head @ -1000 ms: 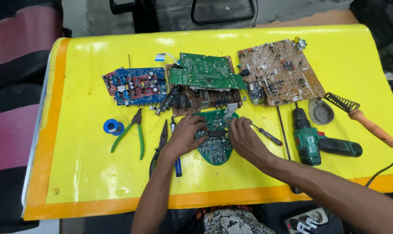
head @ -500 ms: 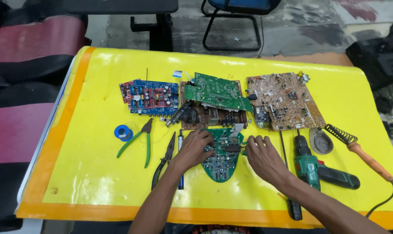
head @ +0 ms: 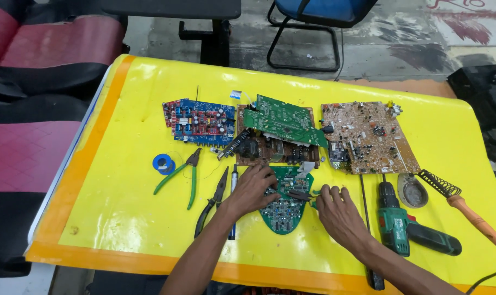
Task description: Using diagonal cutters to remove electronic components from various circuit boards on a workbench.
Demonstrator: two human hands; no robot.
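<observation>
Seen from the head camera, over a yellow table. Lay at the near middle of that table: a green shield-shaped circuit board, flat, rounded tip toward 6 o'clock. Rested on the board's 9 o'clock edge: the left hand, fingers curled down onto the components, pressing rather than clenched around anything. Sat at the board's 3 o'clock: the right hand, fingertips touching the board's edge beside a small dark-handled tool lying across the board; could not tell whether the fingers actually gripped it.

Spread at 12 o'clock of the board: a brown board with a green board tilted on top, a blue and red board toward 10 o'clock, a large brown board toward 2 o'clock. Lay at 9 o'clock, just beside the left wrist: black pliers and a pen-like driver; farther out, green-handled cutters and a blue solder spool (touching the cutters' handle, or very nearly). Placed at 3 o'clock: a green cordless drill, then a soldering iron with its coiled stand.
</observation>
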